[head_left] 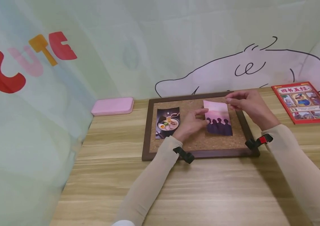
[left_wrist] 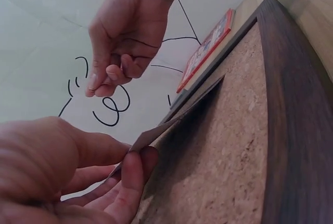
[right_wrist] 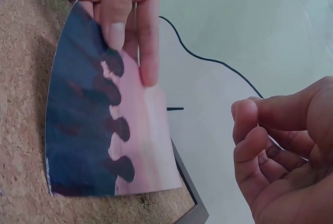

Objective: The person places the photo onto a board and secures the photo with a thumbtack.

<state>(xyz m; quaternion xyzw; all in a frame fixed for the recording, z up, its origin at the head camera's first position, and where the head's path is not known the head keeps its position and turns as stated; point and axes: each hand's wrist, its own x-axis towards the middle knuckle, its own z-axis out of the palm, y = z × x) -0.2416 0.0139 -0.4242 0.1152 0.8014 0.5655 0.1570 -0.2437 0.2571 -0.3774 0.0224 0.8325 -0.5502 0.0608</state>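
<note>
My left hand (head_left: 191,123) pinches the left edge of a photo print (head_left: 218,125), thumb on its face and fingers behind. Four-sided and slightly curved, the print shows dark silhouettes against a pink sky. In the left wrist view it slants up off the cork board (left_wrist: 237,130). Near the print's upper right corner, my right hand (head_left: 249,105) has its thumb and forefinger pressed together and the other fingers curled. I cannot tell whether something tiny sits between those fingertips. A second print (head_left: 168,124), with a bowl of ramen, lies on the board's left side.
A dark brown frame (head_left: 199,153) borders the cork board on the wooden table (head_left: 213,188). Left of it lies a pink case (head_left: 113,106); to the right, a red picture book (head_left: 305,103). Behind hangs a printed cloth (head_left: 114,47) with cartoon line drawings.
</note>
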